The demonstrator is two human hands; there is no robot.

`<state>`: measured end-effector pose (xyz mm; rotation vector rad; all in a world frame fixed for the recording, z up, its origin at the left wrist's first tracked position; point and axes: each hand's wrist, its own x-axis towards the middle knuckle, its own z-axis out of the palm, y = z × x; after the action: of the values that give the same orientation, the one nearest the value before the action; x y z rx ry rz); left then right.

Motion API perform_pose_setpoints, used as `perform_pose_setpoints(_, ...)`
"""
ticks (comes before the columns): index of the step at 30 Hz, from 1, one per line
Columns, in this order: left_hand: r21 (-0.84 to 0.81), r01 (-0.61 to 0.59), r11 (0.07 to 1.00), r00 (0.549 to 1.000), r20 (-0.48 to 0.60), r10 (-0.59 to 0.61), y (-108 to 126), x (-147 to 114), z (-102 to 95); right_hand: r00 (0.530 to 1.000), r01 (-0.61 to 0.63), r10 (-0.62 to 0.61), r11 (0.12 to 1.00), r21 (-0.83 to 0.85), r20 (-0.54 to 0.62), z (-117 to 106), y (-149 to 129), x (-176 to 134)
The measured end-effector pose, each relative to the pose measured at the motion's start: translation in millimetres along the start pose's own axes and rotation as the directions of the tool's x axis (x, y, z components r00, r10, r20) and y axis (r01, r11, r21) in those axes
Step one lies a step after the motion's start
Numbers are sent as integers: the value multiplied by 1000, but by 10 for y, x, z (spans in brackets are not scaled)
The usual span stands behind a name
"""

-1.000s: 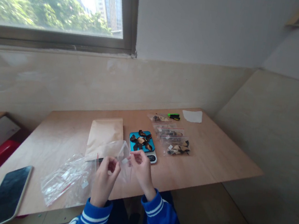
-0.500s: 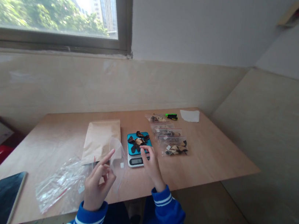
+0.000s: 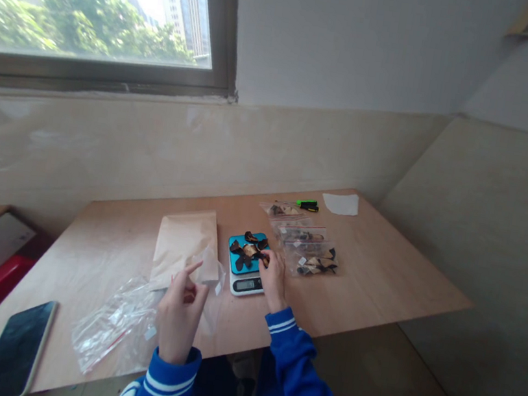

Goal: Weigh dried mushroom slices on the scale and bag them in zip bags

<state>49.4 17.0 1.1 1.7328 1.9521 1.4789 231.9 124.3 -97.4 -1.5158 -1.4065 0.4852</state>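
Note:
My left hand (image 3: 179,314) holds up a small clear zip bag (image 3: 209,272) by its edge, above the table's near side. My right hand (image 3: 274,273) reaches over the small blue-topped scale (image 3: 246,262), fingertips on the dark dried pieces (image 3: 247,250) piled on its platform. Whether the fingers pinch a piece is hidden. A brown paper pouch (image 3: 185,242) lies flat just left of the scale.
Several filled clear bags (image 3: 307,243) lie in a row right of the scale, with a green and black tool (image 3: 307,204) and a white paper (image 3: 340,203) beyond. A heap of empty clear bags (image 3: 116,321) and a phone (image 3: 14,350) lie at the near left of the wooden table (image 3: 381,273).
My right hand let go of the clear bag and moved forward to the pieces on the scale. My left hand keeps the bag alone.

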Motion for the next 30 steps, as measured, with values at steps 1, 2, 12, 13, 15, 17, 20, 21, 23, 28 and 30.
perform_pose_setpoints(1, 11, 22, 1000, 1000, 8, -22, 10, 13, 24, 1000, -14, 14, 999, 29, 0, -36, -13, 12)
perform_pose_setpoints(2, 18, 43, 999, 999, 19, -44, 19, 25, 48, 1000, -29, 30, 998, 61, 0, -77, -37, 23)
perform_pose_setpoints(12, -13, 84, 996, 992, 94, -82, 127, 46, 284, 932, -341, 136, 645, 685, 336, -396, -1033, -227)
perform_pose_setpoints(13, -20, 88, 996, 992, 93, -86, 132, 40, 298, 931, -334, 123, 666, 667, 344, -379, -1087, -265)
perform_pose_setpoints(15, -23, 107, 994, 991, 81, -105, 134, 28, 315, 944, -288, 120, 756, 587, 309, -327, -1107, -317)
perform_pose_setpoints(17, -3, 117, 993, 992, 38, -117, 125, 16, 319, 959, -238, 126, 841, 485, 253, -270, -1046, -340)
perform_pose_setpoints(20, 24, 99, 995, 995, -26, -98, 107, 0, 322, 964, -185, 90, 903, 386, 252, -209, -952, -365)
perform_pose_setpoints(21, 23, 96, 995, 995, -35, -95, 104, -5, 324, 957, -178, 71, 910, 375, 282, -199, -942, -379)
perform_pose_setpoints(23, 8, 118, 993, 993, -32, -118, 104, -15, 329, 936, -187, 51, 911, 368, 349, -194, -957, -411)
perform_pose_setpoints(28, -24, 234, 972, 972, -22, -234, 93, -33, 321, 947, -118, -25, 900, 419, 321, -266, -953, -344)
perform_pose_setpoints(30, -29, 266, 963, 963, -31, -267, 70, -35, 308, 971, -14, -71, 936, 352, 229, -283, -835, -204)
